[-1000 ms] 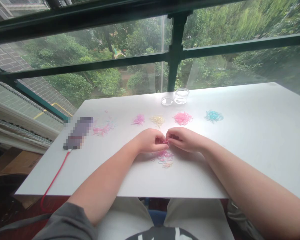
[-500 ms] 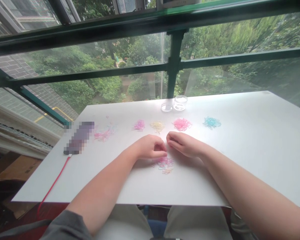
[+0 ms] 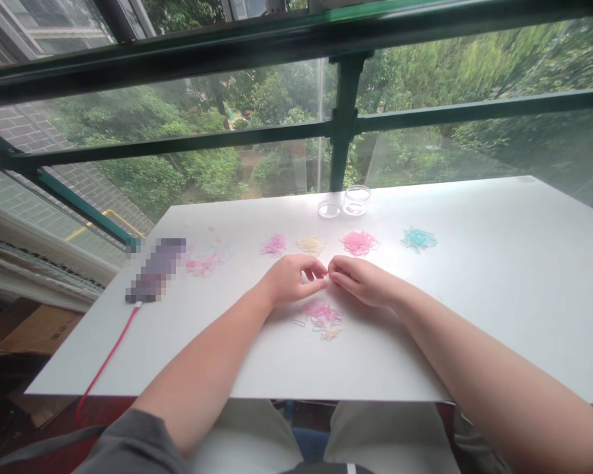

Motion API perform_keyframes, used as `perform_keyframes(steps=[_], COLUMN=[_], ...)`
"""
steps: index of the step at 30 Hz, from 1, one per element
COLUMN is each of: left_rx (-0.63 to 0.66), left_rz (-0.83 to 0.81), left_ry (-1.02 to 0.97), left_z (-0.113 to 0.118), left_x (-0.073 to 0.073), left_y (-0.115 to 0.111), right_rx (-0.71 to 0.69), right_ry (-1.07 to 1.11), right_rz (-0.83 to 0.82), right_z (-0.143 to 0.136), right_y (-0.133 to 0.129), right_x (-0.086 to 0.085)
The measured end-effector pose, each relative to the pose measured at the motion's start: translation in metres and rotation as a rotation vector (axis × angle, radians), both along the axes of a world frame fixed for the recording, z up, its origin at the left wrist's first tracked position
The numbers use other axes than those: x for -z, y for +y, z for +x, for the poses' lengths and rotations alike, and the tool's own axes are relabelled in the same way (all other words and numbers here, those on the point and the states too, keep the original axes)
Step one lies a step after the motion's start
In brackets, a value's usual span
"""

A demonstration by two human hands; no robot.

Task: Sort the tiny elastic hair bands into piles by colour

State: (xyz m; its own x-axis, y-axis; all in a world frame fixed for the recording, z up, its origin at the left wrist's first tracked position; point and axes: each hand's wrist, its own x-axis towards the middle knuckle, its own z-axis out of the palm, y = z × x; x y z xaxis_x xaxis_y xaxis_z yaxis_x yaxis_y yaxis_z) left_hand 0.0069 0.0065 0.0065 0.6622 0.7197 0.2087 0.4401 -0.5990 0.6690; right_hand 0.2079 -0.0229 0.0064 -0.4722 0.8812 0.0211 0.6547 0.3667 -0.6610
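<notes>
My left hand [image 3: 298, 278] is over the middle of the white table [image 3: 178, 355], fingers bent and thumb apart from them, with nothing visible between. Its fingertips meet those of my right hand [image 3: 360, 280], which is closed in a pinch; whatever it holds is hidden. Just below both hands lies a mixed pile of small thin loops, like rubber bands [image 3: 321, 314], mostly pink with some pale orange. Beyond the hands, sorted piles form a row: purple loops [image 3: 275, 244], yellow loops [image 3: 310, 245], pink loops [image 3: 359, 243] and blue loops [image 3: 418, 239].
At the table's far edge stand a clear round jar [image 3: 357, 199] and a clear lid [image 3: 329, 210]. More pink and pale loops [image 3: 202, 263] lie on the left, beside a blurred-out dark device [image 3: 157, 270] with a red cable [image 3: 109, 359]. A green-framed window [image 3: 346, 125] rises behind.
My left hand has lifted away from the mixed pile, up to my right hand's fingertips. More of the pile shows now, including a single loop at its left side.
</notes>
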Motion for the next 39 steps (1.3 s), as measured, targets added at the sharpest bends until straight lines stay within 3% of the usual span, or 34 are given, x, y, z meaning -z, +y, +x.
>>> perform_keyframes(steps=[4,14,24,31,39], left_rx=[-0.028,0.052,0.210,0.072,0.024], left_rz=[0.011,-0.107,-0.430,-0.269,-0.192], left_ry=[-0.034,0.009,-0.129,-0.076,-0.028], left_z=[0.002,0.002,-0.008,-0.002,-0.002], left_x=[-0.001,-0.001,-0.004,0.004,0.007], left_y=[-0.001,0.000,0.004,0.004,0.003], right_rx=[0.005,-0.035,-0.054,-0.019,-0.021], right_ry=[-0.001,-0.054,0.082,0.018,0.037], right_rz=[0.019,0.026,-0.007,0.048,0.067], right_z=[0.000,0.001,0.005,-0.003,-0.009], right_y=[0.000,-0.002,0.003,-0.002,-0.008], right_x=[0.000,-0.004,-0.004,0.001,0.003])
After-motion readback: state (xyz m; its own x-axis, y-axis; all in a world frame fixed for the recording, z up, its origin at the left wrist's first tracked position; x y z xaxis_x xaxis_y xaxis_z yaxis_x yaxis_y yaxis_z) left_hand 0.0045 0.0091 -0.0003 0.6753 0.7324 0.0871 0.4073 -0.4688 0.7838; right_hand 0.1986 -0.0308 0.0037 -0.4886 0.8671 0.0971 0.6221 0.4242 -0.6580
